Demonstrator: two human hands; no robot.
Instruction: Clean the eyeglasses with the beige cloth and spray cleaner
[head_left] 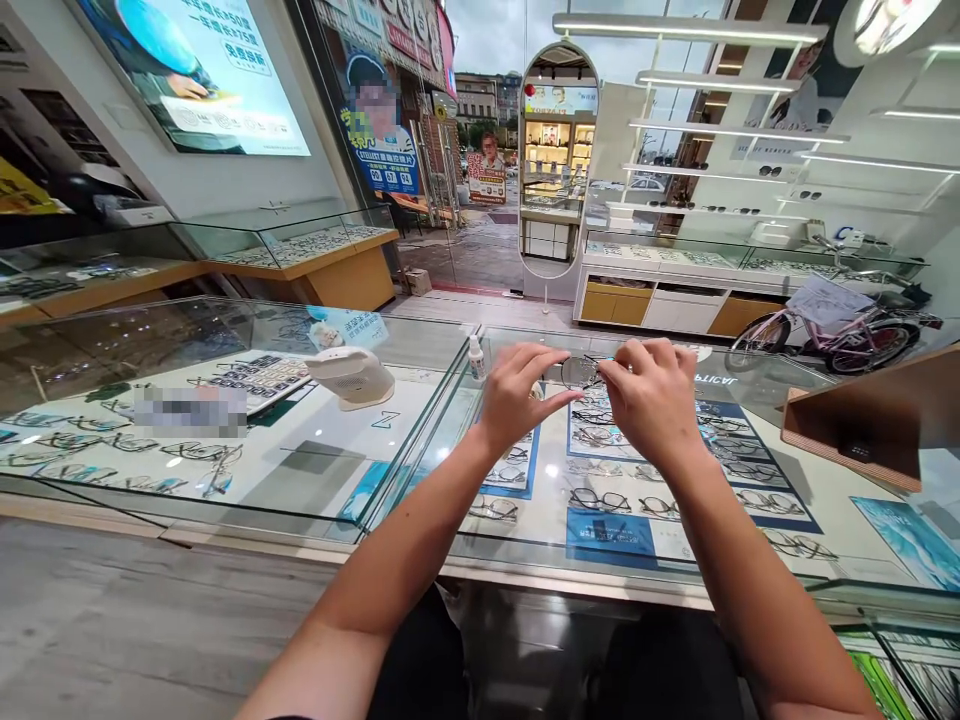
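Head view: both hands were raised over the glass worktop (420,480), meeting at a pair of glasses (581,372). The left hand (517,395) pinched the frame from the left, thumb under and fingers (541,358) curled over the top; closed on it, only a lens showing between the two hands. The right hand (652,400) was closed on the right part of the glasses too, fingertips bunched at the edge of the lens. Whether it also held a cloth or small tool could not be told; a hint of green showed at the fingertips.

The glasses sat in the air just above the worktop, in the far middle of the scene, not touching the glass.

A small spray bottle (476,358) stood just left of the left hand. A white device (351,376) lay further left on the worktop. Rows of display frames (600,498) lay under the glass. A wooden tray (862,420) sat at the right edge.

Risks, as a judgement: the grip was by fingertips only, so a slip could drop the glasses on the hard glass and scratch the lens. Uneven pressure from the two hands could bend the thin frame. Fingers on the lens could smear it. A left elbow or wrist swing could knock the spray bottle over.
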